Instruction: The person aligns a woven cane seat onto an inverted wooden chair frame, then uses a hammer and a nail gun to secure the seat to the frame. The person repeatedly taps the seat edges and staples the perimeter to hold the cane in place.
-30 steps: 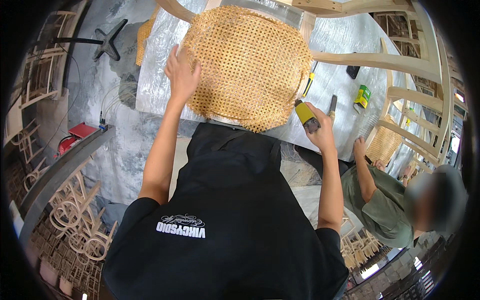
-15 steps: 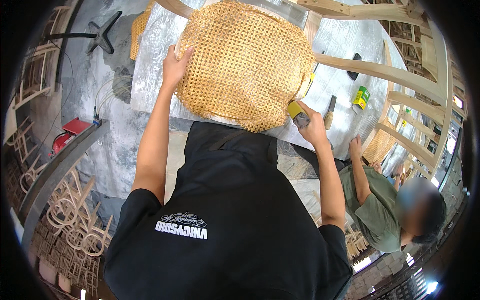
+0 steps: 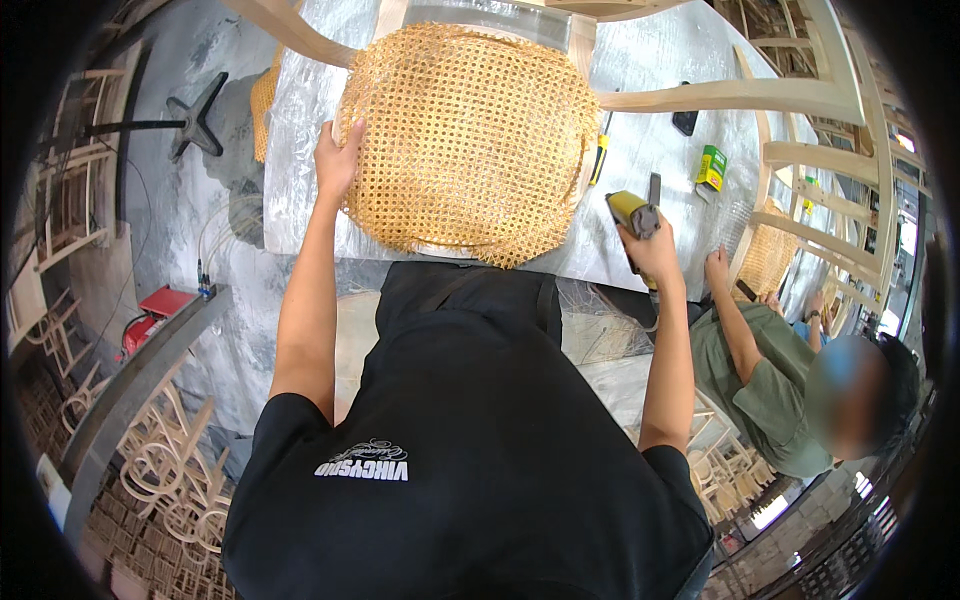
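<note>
A sheet of woven cane webbing (image 3: 465,140) with frayed edges covers the round seat of a pale wooden chair (image 3: 715,97) lying on the table before me. My left hand (image 3: 340,160) grips the seat's left rim, thumb on top of the cane. Off to the seat's right, my right hand (image 3: 655,250) is wrapped round the handle of a yellow and black staple gun (image 3: 632,213), which is clear of the cane. Behind the staple gun shows a dark blade (image 3: 655,188); its lower part is hidden.
A yellow utility knife (image 3: 599,160) lies beside the seat. Farther right are a green and yellow box (image 3: 711,170) and a dark flat object (image 3: 686,121). At the right a co-worker in a green shirt (image 3: 780,400) sits by another chair frame (image 3: 830,205). A metal beam (image 3: 150,345) stands left.
My right hand has drawn the staple gun away from the seat's lower right edge, out to the right. My left hand keeps its hold on the rim.
</note>
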The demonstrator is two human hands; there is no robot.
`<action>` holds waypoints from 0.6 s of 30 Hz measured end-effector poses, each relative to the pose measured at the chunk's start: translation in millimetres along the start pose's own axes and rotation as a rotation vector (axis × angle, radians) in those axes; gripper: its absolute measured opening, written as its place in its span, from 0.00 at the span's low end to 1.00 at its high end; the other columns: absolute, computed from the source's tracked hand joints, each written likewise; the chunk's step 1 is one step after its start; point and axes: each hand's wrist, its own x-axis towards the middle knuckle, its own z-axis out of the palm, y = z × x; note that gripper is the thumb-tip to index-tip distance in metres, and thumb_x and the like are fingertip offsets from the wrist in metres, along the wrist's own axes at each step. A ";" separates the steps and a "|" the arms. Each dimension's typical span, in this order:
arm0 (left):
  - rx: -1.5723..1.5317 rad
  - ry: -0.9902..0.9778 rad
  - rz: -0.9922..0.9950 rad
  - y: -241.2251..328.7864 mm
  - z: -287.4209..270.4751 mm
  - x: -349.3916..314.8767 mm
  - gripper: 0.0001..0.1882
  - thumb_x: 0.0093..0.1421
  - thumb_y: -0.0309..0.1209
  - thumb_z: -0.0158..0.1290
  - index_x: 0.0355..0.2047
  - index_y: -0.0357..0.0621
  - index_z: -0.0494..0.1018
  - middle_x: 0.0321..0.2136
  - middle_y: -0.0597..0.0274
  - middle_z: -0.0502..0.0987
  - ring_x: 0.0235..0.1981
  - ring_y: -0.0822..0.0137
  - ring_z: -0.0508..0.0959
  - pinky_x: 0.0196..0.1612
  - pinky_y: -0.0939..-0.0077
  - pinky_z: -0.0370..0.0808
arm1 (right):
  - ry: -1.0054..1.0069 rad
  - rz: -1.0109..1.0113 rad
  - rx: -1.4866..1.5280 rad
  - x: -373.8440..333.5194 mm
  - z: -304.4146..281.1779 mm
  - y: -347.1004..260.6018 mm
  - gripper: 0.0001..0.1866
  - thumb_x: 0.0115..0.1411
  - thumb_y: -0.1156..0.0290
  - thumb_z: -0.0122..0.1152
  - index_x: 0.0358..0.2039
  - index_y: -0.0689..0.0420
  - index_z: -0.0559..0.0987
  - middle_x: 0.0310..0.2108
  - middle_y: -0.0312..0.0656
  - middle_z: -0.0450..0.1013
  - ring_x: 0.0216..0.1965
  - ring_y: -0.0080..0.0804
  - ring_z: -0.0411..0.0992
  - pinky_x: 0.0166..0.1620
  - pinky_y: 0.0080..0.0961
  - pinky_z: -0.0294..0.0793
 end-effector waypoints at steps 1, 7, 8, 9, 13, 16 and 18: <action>-0.020 0.002 0.011 -1.6 0.2 1.1 0.25 0.67 0.46 0.58 0.49 0.34 0.73 0.39 0.53 0.82 0.39 0.67 0.80 0.46 0.70 0.76 | 0.072 -0.061 -0.093 6.1 2.9 14.3 0.34 0.49 0.77 0.69 0.59 0.59 0.74 0.37 0.53 0.73 0.42 0.54 0.74 0.48 0.41 0.75; -0.030 -0.022 0.000 8.0 3.5 -3.1 0.28 0.66 0.48 0.59 0.50 0.33 0.73 0.42 0.49 0.82 0.43 0.62 0.81 0.49 0.67 0.76 | 0.221 -0.078 -0.325 30.0 58.6 64.0 0.46 0.53 0.84 0.61 0.73 0.49 0.58 0.47 0.57 0.61 0.46 0.56 0.68 0.55 0.41 0.70; -0.034 -0.029 0.020 11.0 8.0 -1.4 0.28 0.66 0.49 0.59 0.50 0.33 0.73 0.42 0.49 0.82 0.43 0.62 0.81 0.49 0.67 0.76 | 0.243 -0.073 -0.345 27.2 64.3 73.1 0.47 0.53 0.85 0.59 0.73 0.50 0.57 0.46 0.58 0.61 0.46 0.57 0.68 0.55 0.42 0.70; -0.034 -0.031 0.041 11.5 10.6 -0.5 0.28 0.66 0.49 0.58 0.51 0.33 0.72 0.42 0.49 0.82 0.42 0.62 0.81 0.49 0.67 0.76 | 0.264 -0.072 -0.360 27.5 67.5 78.5 0.47 0.52 0.86 0.57 0.73 0.51 0.57 0.45 0.58 0.61 0.45 0.58 0.68 0.54 0.44 0.70; 0.004 -0.040 0.026 3.6 -0.7 0.8 0.26 0.69 0.46 0.55 0.53 0.32 0.71 0.44 0.52 0.81 0.44 0.65 0.79 0.49 0.69 0.75 | 0.324 -0.127 -0.498 21.1 88.9 74.5 0.49 0.52 0.83 0.62 0.74 0.45 0.57 0.44 0.49 0.64 0.46 0.50 0.68 0.50 0.44 0.69; -0.081 -0.071 0.048 5.9 5.1 -1.8 0.26 0.70 0.45 0.54 0.54 0.31 0.71 0.45 0.52 0.81 0.45 0.67 0.78 0.50 0.69 0.74 | 0.362 -0.070 -0.563 20.1 84.0 84.7 0.49 0.53 0.82 0.62 0.74 0.39 0.58 0.44 0.47 0.65 0.46 0.47 0.67 0.49 0.43 0.69; -0.051 -0.068 0.003 8.2 -3.2 -2.7 0.25 0.71 0.45 0.52 0.53 0.32 0.72 0.45 0.50 0.80 0.45 0.63 0.78 0.51 0.67 0.74 | 0.239 -0.019 -0.512 27.5 89.4 81.5 0.45 0.53 0.81 0.60 0.72 0.38 0.63 0.45 0.47 0.66 0.47 0.48 0.68 0.49 0.43 0.70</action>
